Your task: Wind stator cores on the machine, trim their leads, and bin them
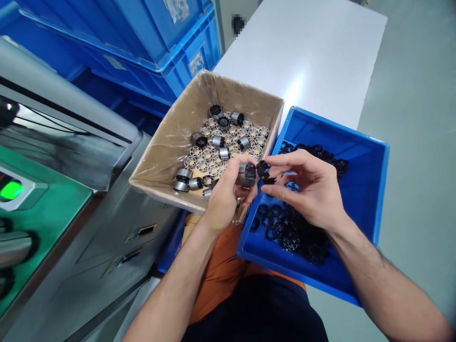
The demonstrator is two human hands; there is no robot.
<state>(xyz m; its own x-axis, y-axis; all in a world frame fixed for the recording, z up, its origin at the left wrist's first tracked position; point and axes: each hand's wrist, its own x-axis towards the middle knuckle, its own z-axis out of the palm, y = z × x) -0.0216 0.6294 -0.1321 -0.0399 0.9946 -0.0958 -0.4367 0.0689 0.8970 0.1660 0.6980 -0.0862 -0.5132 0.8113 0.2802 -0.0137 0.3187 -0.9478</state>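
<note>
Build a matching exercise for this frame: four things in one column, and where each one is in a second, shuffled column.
Things:
1. metal cylinder
2. small black ring part
3. pile of black rings
4. grey cylinders on a patterned layer

Places:
A. inside the cardboard box
B. held in the left hand
C. lying in the blue bin
D. pinched by the right hand

Pairs: 1-B, 2-D, 3-C, 4-A
</note>
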